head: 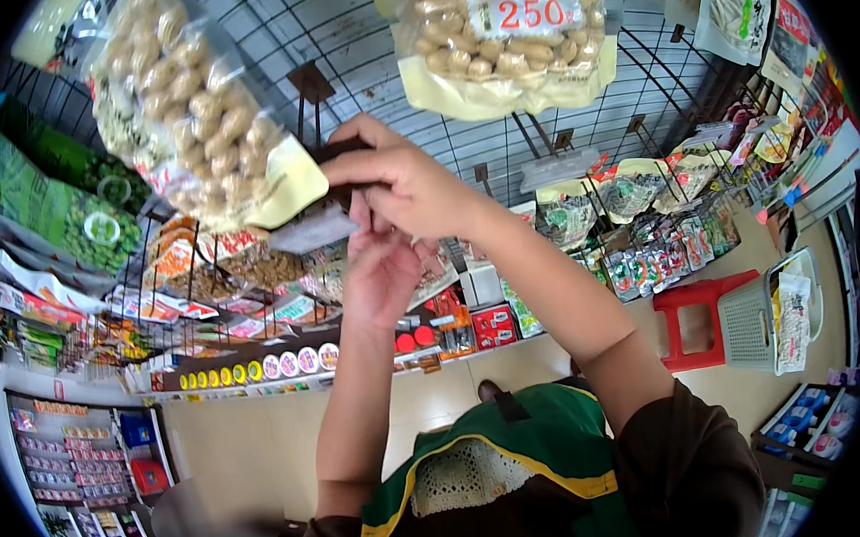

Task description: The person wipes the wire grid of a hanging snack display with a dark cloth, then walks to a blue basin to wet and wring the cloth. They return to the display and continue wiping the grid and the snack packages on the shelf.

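My right hand [414,188] is at the wire grid rack [460,152], its fingers curled over a dark brown piece [338,150], which looks like the plate of a display hook. Just below it, my left hand [384,275] is turned palm up, with raised fingertips close to that piece; my right hand partly hides them. A clear plastic tag holder [313,231] sticks out beside my fingers. To the left hangs a clear bag of peanuts in shells [195,113]. Another peanut bag [505,42], bearing a printed label, hangs above and to the right.
Green snack bags [64,198] hang at far left. Packaged foods [624,190] fill lower hooks, above a shelf with round-lidded tubs [288,363]. A red plastic stool [699,318] and a grey shopping basket [747,323] stand at right. More shelving [79,445] is at lower left.
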The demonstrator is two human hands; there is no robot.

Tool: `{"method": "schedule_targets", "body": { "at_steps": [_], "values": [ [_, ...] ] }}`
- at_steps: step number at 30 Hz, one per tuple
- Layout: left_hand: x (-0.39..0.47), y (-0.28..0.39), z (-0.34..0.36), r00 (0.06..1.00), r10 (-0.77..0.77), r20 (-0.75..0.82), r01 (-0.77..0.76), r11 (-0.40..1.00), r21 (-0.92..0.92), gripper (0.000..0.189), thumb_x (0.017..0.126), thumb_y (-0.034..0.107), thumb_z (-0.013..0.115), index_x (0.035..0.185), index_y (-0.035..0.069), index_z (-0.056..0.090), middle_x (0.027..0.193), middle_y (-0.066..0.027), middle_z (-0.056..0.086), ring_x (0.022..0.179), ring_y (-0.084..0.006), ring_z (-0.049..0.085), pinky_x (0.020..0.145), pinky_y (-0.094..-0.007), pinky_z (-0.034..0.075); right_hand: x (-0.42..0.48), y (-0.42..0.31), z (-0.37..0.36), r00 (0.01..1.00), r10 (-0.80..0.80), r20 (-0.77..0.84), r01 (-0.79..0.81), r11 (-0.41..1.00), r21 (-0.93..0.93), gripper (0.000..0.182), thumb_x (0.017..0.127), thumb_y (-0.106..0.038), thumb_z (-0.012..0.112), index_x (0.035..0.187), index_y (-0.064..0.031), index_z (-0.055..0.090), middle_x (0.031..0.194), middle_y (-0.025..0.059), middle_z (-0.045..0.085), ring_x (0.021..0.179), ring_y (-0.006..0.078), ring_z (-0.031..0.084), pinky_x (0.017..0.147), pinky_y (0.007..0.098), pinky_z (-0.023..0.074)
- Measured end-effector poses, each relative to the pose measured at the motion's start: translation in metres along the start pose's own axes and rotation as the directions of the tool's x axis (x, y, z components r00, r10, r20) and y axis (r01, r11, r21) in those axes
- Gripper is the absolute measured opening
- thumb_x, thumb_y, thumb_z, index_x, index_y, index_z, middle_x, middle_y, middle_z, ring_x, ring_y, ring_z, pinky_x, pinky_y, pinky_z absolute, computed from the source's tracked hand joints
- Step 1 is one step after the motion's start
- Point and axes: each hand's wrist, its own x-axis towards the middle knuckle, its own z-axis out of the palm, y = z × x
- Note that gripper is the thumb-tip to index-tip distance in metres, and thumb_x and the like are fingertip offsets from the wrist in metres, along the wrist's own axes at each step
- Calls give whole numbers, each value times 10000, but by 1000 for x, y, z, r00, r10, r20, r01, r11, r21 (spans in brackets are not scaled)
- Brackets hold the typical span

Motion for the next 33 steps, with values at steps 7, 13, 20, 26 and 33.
{"method": "schedule_targets", "body": {
  "at_steps": [7, 13, 20, 26, 33],
  "values": [
    [-27, -29, -38, 947, -59, -316, 122, 976, 182, 503, 889, 189, 523, 1343, 147, 311, 1255, -58, 433, 991, -199, 528, 857, -365, 447, -68, 45, 1, 827, 548, -129, -152, 438, 886, 566, 726, 87, 489, 1267, -60, 406, 1174, 113, 519, 1043, 227, 537, 900, 347, 448],
    [-41, -46, -40, 910, -40, -412, 201, 913, 356, 499, 863, 344, 579, 1269, 96, 427, 1174, -34, 488, 996, -119, 483, 884, -305, 371, -120, 47, -5, 782, 622, 27, -246, 270, 931, 641, 630, 29, 438, 1263, -60, 396, 1223, 140, 489, 1111, 291, 495, 970, 406, 398],
    [-40, -54, -43, 918, 107, -382, 35, 937, 348, 114, 871, 177, 586, 930, 88, 547, 949, -10, 594, 851, -92, 552, 758, -262, 456, -146, 38, -8, 753, 659, 8, -326, 362, 873, 544, 620, 29, 477, 1164, 8, 486, 1292, 156, 445, 1120, 287, 494, 993, 398, 374],
    [-48, -51, -29, 982, -20, -186, 156, 633, 759, 134, 877, 147, 557, 968, 51, 541, 836, 3, 566, 785, -100, 533, 734, -261, 443, -158, 23, -15, 717, 695, 52, -412, 362, 837, 529, 652, 89, 454, 1171, -4, 487, 1221, 108, 513, 1053, 220, 538, 915, 337, 434],
    [-67, -31, 4, 801, -1, -599, 197, 945, 262, 276, 928, 332, 471, 962, 63, 522, 843, -6, 550, 761, -89, 519, 705, -263, 446, -169, 12, -42, 551, 796, 252, -835, 518, 186, 332, 816, 32, 528, 1131, -34, 445, 1000, 65, 569, 892, 146, 585, 746, 259, 485]
  ]
}}
